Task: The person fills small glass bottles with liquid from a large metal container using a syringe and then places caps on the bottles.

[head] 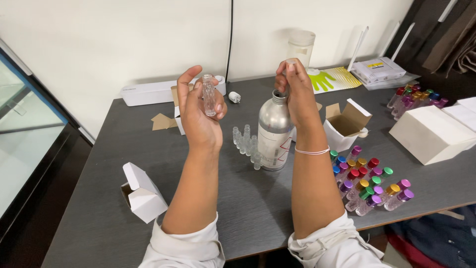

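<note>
Fingers (210,87) of left hand (198,116) clamped on small clear glass vial (209,95) held upright above grey counter (238,198), right hand (297,92) pinching something small over tall silver aluminium bottle (274,131); likely spill if vial tilts or slips.

Standing upright in raised left-hand fingertips: small clear glass vial (209,95), uncapped and looking empty. Sitting upright on the grey table just below the right hand: tall silver aluminium bottle (274,133), neck open, a row of clear vials touching its left side
</note>
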